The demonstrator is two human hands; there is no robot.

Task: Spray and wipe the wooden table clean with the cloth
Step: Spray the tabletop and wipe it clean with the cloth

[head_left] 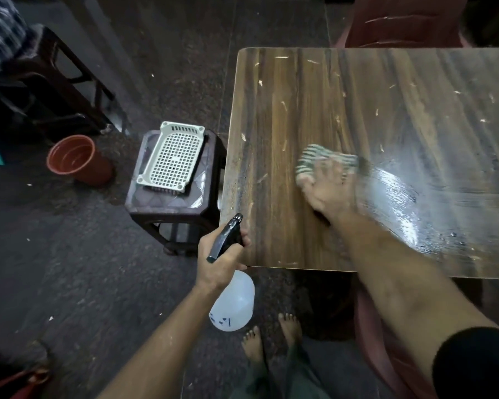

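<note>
The wooden table (285, 116) fills the upper right, with pale scuffs and crumbs on its left half and a shiny wet streak on its right half. My right hand (327, 187) presses flat on a green and white striped cloth (314, 159) on the tabletop, blurred by motion. My left hand (221, 256) grips the black trigger head of a white spray bottle (235, 302), held upright just off the table's near left corner.
A dark plastic stool (173, 208) with a white perforated basket (170, 156) on it stands against the table's left edge. A terracotta pot (75, 158) lies on the floor further left. Red plastic chairs (401, 21) sit behind and under the table. My bare feet (268, 335) are below.
</note>
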